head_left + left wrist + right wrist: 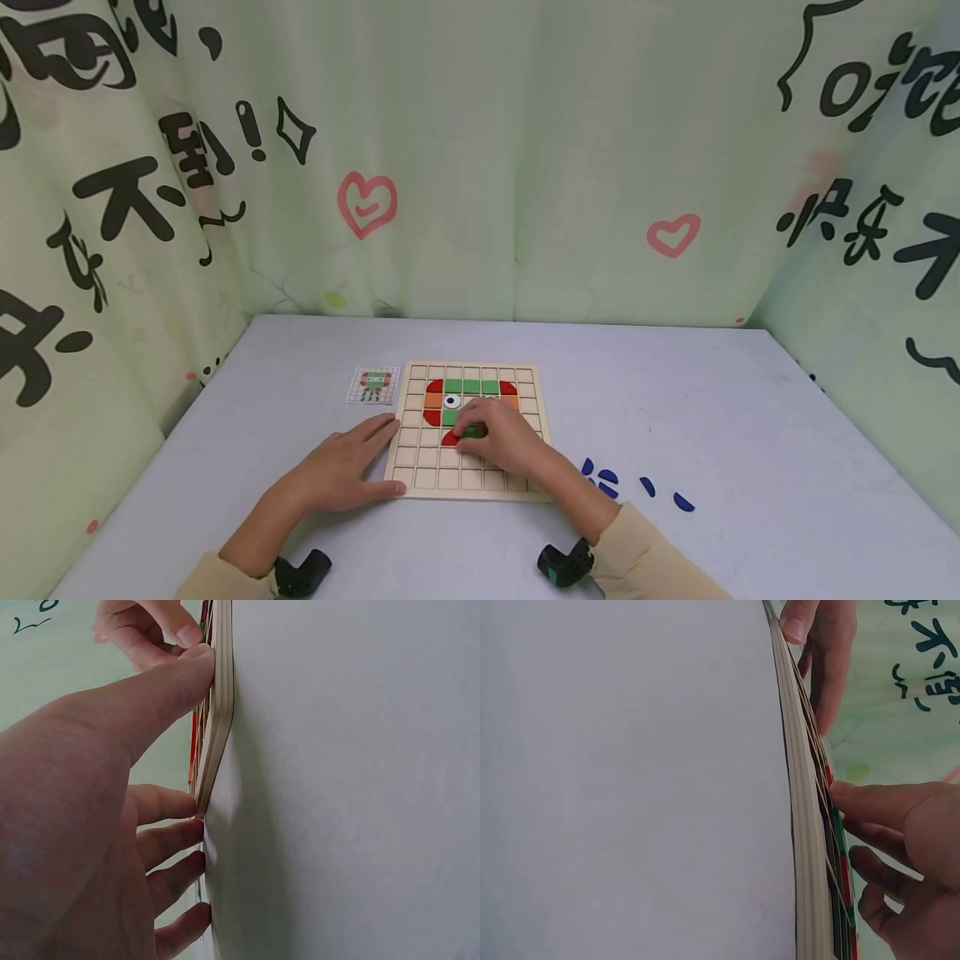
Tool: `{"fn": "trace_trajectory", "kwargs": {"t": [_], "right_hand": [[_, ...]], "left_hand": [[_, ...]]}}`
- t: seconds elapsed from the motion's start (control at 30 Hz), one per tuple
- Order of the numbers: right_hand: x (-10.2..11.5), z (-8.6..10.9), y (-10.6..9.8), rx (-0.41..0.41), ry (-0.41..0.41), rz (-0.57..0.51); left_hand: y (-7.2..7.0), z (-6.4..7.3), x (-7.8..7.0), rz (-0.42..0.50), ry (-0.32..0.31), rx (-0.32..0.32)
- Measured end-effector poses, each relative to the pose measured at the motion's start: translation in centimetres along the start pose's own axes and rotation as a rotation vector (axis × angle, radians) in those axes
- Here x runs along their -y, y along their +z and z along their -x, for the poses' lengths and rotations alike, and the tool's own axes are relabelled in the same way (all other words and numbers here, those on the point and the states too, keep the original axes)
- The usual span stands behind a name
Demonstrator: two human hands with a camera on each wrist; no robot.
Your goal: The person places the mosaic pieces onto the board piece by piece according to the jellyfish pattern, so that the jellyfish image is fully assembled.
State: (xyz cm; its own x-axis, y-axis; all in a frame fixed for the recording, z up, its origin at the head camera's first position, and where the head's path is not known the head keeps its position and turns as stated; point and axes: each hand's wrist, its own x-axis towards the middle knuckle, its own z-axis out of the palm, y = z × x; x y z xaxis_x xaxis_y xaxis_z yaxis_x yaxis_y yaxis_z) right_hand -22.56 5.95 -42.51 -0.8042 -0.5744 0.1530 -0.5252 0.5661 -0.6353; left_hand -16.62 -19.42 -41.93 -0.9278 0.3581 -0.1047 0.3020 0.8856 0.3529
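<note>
A wooden grid board (427, 479) lies on the table with flat coloured pieces set in its squares. They include green squares (471, 387), red rounded pieces (432, 417) and a white eye piece (452, 402). My left hand (341, 467) rests at the board's left side, fingers spread, with its thumb on the near left corner. Over the middle of the board, my right hand (498, 433) curls its thumb and index finger at a red rounded piece (449, 438), pinching it at board level. The hand hides part of the pattern, including much of a green piece (474, 432).
A small picture card (373, 385) showing a green and red figure lies left of the board's far corner. Several blue rounded pieces (607, 477) are scattered right of the board. A printed curtain (517, 167) encloses the table's back and sides.
</note>
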Motion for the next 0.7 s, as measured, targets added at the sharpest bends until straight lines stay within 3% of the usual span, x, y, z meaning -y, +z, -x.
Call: {"fn": "trace_trajectory", "kwargs": {"t": [0.23, 0.7], "right_hand": [[-0.6, 0.7, -0.7, 0.017, 0.003, -0.068], [-1.8, 2.8, -2.7, -0.043, 0.087, -0.051]], "left_hand": [[0.1, 0.0, 0.0, -0.005, -0.003, -0.001], [0.1, -0.1, -0.1, -0.012, -0.017, 0.004]]}}
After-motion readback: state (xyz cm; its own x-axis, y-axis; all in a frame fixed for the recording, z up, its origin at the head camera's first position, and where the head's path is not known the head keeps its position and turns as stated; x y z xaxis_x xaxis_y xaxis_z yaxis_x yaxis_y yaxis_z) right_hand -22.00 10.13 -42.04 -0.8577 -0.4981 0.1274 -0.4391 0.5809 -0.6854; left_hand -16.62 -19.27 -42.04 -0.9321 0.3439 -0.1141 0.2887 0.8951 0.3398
